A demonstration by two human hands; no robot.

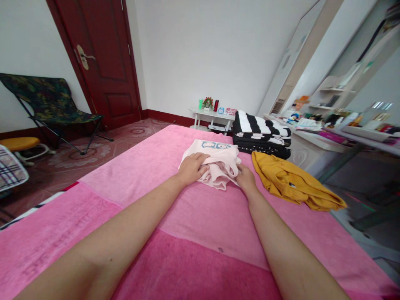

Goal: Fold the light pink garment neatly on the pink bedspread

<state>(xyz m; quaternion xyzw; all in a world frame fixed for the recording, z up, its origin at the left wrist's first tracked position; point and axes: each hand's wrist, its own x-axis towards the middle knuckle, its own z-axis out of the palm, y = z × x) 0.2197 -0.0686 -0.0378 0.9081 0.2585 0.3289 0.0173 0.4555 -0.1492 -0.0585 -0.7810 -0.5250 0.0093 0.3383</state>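
Observation:
A pale pink garment (215, 160) with a blue print near its far edge lies bunched on the pink bed cover (140, 166). My left hand (193, 166) rests on its left side, fingers curled into the cloth. At the garment's right edge, my right hand (245, 177) grips a fold of it. Both arms reach forward over the bed.
A mustard yellow garment (292, 183) lies crumpled to the right. Behind it sits a stack of folded black-and-white striped clothes (261, 133). A small white table (212, 114), a cluttered dresser (343, 129), a folding chair (46, 104) and a red door (103, 58) surround the bed.

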